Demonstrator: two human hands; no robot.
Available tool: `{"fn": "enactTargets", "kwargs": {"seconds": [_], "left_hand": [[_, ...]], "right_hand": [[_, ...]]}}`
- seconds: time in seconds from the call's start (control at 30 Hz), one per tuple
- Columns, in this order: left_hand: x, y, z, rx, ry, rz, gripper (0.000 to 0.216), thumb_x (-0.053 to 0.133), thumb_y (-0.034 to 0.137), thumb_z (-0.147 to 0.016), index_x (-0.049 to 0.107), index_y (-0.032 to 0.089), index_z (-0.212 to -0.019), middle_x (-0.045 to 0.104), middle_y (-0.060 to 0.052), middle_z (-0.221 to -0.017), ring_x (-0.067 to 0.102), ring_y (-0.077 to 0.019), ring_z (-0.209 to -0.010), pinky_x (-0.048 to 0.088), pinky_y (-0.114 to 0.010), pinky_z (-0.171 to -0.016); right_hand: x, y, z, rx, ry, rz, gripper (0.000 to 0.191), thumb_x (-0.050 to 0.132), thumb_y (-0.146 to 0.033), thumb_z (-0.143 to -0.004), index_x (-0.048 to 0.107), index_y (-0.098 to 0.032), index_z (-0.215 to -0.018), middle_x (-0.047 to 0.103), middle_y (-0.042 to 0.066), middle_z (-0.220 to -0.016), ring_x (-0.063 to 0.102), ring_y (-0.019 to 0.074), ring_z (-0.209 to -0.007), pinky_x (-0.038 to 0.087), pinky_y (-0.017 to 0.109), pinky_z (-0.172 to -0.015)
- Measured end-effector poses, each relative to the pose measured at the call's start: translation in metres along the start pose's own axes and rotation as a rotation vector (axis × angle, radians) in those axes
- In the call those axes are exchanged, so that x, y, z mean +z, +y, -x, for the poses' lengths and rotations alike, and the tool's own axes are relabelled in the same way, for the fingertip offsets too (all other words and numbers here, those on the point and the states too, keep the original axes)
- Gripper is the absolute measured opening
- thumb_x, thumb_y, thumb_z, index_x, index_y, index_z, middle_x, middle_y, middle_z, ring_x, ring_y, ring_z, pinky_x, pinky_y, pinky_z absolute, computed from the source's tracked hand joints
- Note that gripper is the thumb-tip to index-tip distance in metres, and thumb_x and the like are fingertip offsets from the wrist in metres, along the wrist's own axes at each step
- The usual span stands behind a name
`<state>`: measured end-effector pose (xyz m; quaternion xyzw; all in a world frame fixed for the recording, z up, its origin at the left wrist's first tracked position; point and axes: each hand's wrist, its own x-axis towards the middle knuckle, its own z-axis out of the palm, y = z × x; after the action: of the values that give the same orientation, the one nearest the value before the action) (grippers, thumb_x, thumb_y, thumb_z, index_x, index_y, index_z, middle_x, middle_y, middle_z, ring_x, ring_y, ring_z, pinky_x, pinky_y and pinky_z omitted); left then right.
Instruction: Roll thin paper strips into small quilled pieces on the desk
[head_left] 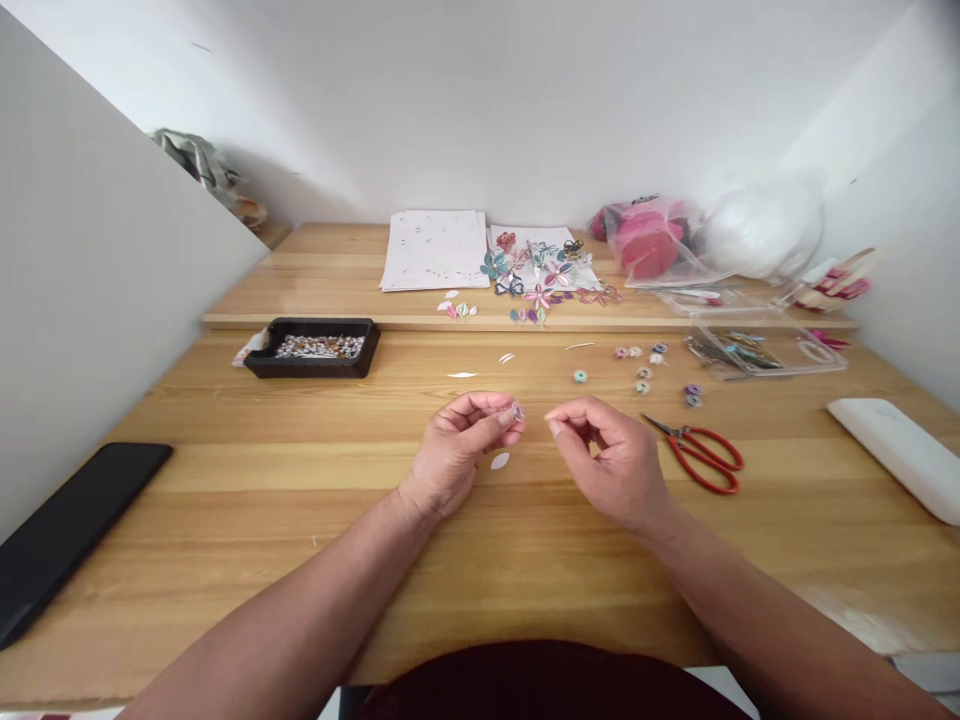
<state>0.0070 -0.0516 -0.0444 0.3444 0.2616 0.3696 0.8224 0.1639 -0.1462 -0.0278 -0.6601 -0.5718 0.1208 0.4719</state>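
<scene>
A small bobbin point(517, 412) of pale purple thread is pinched between the thumb and fingers of my left hand point(459, 440). My right hand point(611, 455) is closed in a pinch a short gap to the right; whatever lies between its fingertips, perhaps a thread end, is too fine to make out. A white leaf-shaped piece point(500, 461) lies on the wood just below my left fingers. Beyond the hands are a slim white piece point(462, 375) and two tiny white strips point(507, 358). Red-handled scissors point(705, 455) rest right of my right hand.
Several thread bobbins point(643, 373) are scattered at the right. A black tray point(313, 372) of beads stands left, with a black phone-like slab point(75, 520) nearer. Wire-and-thread flowers point(538, 295) and paper sheets point(435, 250) lie on the raised shelf. A clear box point(795, 365) and white case point(896, 455) sit right.
</scene>
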Motion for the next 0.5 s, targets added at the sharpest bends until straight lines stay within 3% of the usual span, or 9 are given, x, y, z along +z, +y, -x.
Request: {"fn": "enactTargets", "kwargs": {"seconds": [0.17, 0.5], "left_hand": [[-0.0001, -0.0002, 0.0021, -0.060, -0.074, -0.045, 0.029, 0.092, 0.024, -0.065, 0.074, 0.015, -0.086, 0.075, -0.005, -0.079, 0.068, -0.0113, -0.067, 0.051, -0.020, -0.060], [0.0013, -0.0004, 0.0066, -0.107, -0.166, -0.138, 0.028, 0.093, 0.024, -0.064, 0.075, 0.013, -0.082, 0.075, -0.007, -0.079, 0.067, -0.0114, -0.064, 0.055, -0.022, -0.062]], "right_hand": [[-0.0026, 0.0034, -0.0034, 0.020, 0.031, -0.013, 0.009, 0.059, -0.022, -0.090, 0.066, -0.021, -0.084, 0.060, 0.000, -0.068, 0.051, 0.0130, -0.060, 0.042, 0.027, -0.058], [-0.0041, 0.0083, -0.0057, -0.035, 0.107, -0.035, 0.008, 0.060, -0.021, -0.091, 0.067, -0.021, -0.087, 0.068, 0.003, -0.078, 0.059, 0.0150, -0.068, 0.046, 0.029, -0.065]]}}
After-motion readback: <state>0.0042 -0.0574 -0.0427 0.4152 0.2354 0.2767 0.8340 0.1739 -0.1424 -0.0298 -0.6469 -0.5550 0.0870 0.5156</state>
